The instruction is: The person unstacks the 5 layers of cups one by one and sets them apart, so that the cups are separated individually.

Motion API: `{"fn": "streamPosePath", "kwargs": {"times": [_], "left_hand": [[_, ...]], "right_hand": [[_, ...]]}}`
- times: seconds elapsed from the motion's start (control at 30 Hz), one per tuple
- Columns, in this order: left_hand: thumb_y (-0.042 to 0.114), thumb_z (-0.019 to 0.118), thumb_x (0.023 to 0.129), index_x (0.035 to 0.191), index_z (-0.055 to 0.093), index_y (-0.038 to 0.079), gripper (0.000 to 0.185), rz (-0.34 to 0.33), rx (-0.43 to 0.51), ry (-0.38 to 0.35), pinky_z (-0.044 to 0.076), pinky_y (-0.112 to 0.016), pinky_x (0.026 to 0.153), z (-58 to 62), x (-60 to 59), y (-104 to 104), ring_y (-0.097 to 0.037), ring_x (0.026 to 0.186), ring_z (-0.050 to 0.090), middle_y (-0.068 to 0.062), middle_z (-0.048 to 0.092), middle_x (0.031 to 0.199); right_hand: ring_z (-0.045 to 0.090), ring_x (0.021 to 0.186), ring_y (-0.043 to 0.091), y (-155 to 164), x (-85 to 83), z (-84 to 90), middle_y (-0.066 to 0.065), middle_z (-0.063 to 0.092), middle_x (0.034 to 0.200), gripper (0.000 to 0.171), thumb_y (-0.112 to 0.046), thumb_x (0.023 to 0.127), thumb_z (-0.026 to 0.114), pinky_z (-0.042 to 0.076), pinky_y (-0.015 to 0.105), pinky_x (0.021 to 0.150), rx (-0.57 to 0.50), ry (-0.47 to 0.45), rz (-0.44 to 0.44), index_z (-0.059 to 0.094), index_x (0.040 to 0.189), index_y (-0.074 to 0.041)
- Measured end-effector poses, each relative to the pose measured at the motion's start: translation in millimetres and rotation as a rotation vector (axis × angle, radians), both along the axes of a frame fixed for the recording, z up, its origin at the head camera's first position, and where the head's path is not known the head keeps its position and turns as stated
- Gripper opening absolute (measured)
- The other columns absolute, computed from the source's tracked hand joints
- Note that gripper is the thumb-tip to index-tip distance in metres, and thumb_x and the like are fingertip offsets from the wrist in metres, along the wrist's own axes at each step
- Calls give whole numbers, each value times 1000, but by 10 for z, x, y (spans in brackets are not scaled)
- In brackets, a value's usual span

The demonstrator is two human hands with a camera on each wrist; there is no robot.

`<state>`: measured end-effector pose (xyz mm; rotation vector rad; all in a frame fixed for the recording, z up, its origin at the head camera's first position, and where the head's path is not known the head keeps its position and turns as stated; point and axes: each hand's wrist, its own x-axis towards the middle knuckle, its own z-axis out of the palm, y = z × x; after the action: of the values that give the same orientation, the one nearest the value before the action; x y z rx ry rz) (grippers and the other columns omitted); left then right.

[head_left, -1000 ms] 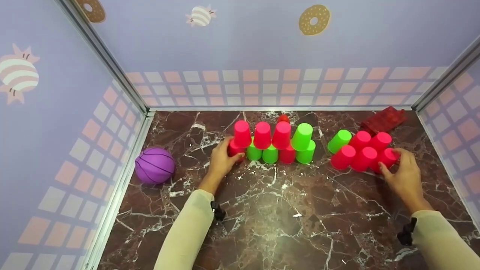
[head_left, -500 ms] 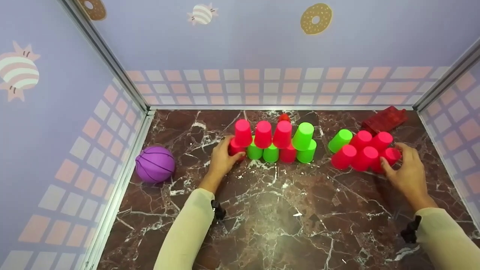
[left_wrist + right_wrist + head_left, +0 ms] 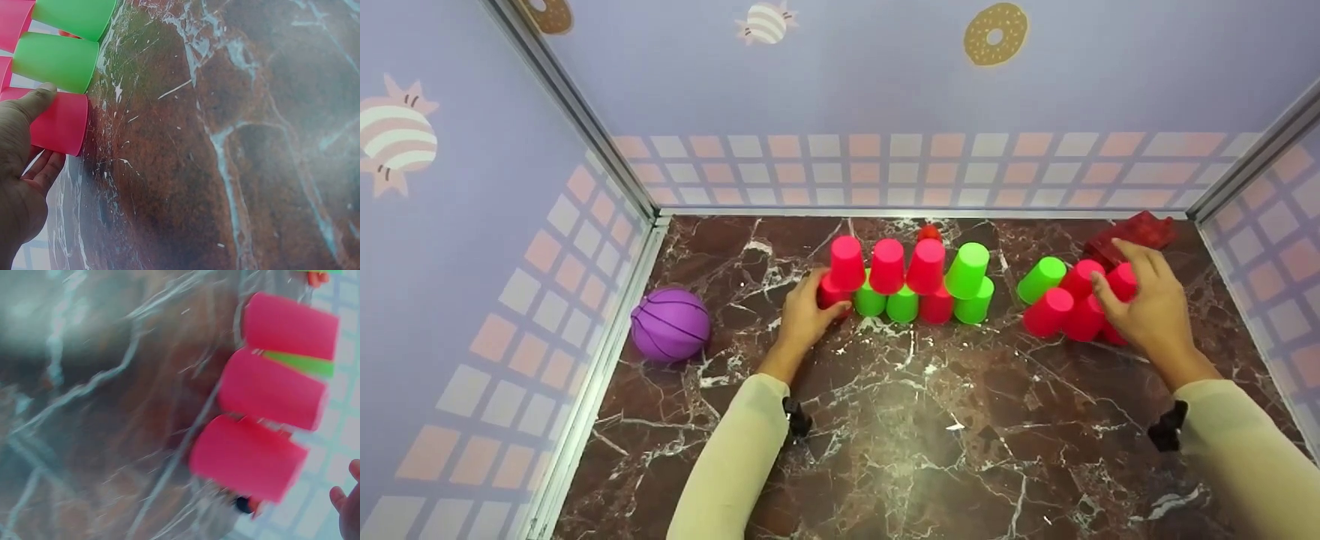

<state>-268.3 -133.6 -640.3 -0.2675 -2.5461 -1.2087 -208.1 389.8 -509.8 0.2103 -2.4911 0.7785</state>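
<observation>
My left hand [image 3: 802, 321] grips the pink cup [image 3: 64, 125] at the left end of a two-level row, thumb on its near side and fingers round the far side. This bottom level mixes pink and green upturned cups. On top stand three pink cups and a green cup [image 3: 968, 271]. My right hand [image 3: 1153, 311] hovers over the group of cups at the right, holding nothing, fingers apart. That group has several pink cups [image 3: 1048, 312] in two rows and one green cup [image 3: 1042, 280]. In the right wrist view, only fingertips [image 3: 338, 498] of it show, apart from the pink cups [image 3: 247, 458].
A purple ball [image 3: 670, 325] sits on the marbled surface at the left. A dark red object [image 3: 1144, 229] lies at the back right, and a small red thing [image 3: 930, 232] peeks out behind the row. Walls enclose the back and both sides.
My right hand has let go of the front right pink cup and moved up and left over the group. The left hand has kept its grip on the end cup.
</observation>
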Motion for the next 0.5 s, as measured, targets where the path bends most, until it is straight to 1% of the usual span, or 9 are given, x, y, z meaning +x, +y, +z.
{"fn": "streamPosePath", "kwargs": {"times": [0.03, 0.13, 0.17, 0.27, 0.33, 0.37, 0.43, 0.47, 0.5], "left_hand": [[45, 97, 82, 141, 66, 19, 71, 4, -3, 8, 60, -58, 102, -11, -13, -2, -38, 118, 75, -18, 76, 128], [40, 98, 82, 141, 66, 15, 71, -1, -12, 20, 60, -60, 101, 86, 23, 12, -42, 117, 75, -22, 76, 126], [39, 98, 82, 140, 66, 15, 71, 3, -17, 25, 61, -59, 101, 89, 24, 14, -41, 116, 76, -21, 76, 126], [37, 98, 82, 140, 66, 16, 70, 7, -25, 1, 60, -60, 101, 163, 60, 33, -41, 116, 76, -20, 76, 126], [36, 98, 82, 140, 66, 16, 68, 8, -31, -7, 60, -61, 100, 202, 82, 45, -40, 115, 76, -20, 76, 126], [37, 98, 82, 139, 66, 17, 68, 11, -34, 1, 60, -59, 98, 192, 81, 47, -39, 114, 76, -19, 77, 125], [34, 98, 82, 139, 66, 14, 68, 4, -27, -7, 60, -61, 99, 259, 117, 59, -42, 115, 76, -22, 76, 126], [32, 99, 82, 138, 67, 13, 67, 0, -21, -3, 60, -62, 99, 272, 125, 60, -44, 115, 75, -23, 76, 125], [33, 99, 82, 138, 67, 13, 67, 2, -15, 2, 60, -62, 99, 247, 118, 57, -43, 116, 75, -22, 76, 126]], "right_hand": [[64, 129, 55, -58, -27, 26, 27, 64, 145, 59, -16, 96, 83, 51, 77, 104, -1, 3, 13, 64, 151, -8], [67, 126, 53, -242, -90, 78, 24, 65, 144, 59, -16, 96, 83, 53, 74, 105, -9, 14, 46, 65, 152, -11], [67, 127, 52, -304, -106, 91, 24, 65, 145, 58, -16, 97, 83, 53, 73, 106, -15, 15, 59, 65, 152, -12], [68, 127, 49, -482, -147, 121, 20, 66, 148, 59, -16, 98, 82, 54, 71, 104, -31, 13, 88, 64, 154, -15], [68, 128, 48, -587, -181, 132, 20, 66, 149, 60, -15, 99, 82, 54, 69, 104, -31, 17, 115, 63, 155, -14], [68, 129, 48, -635, -198, 136, 20, 66, 149, 60, -15, 99, 82, 53, 68, 104, -28, 20, 127, 63, 156, -14], [68, 129, 47, -727, -235, 139, 20, 66, 148, 59, -16, 99, 82, 54, 67, 106, -24, 29, 149, 63, 155, -14], [68, 129, 47, -770, -252, 139, 20, 66, 147, 59, -17, 99, 82, 54, 66, 107, -20, 32, 160, 63, 155, -13], [69, 129, 47, -812, -267, 137, 20, 67, 147, 59, -18, 99, 82, 55, 66, 107, -16, 34, 171, 64, 155, -13]]}}
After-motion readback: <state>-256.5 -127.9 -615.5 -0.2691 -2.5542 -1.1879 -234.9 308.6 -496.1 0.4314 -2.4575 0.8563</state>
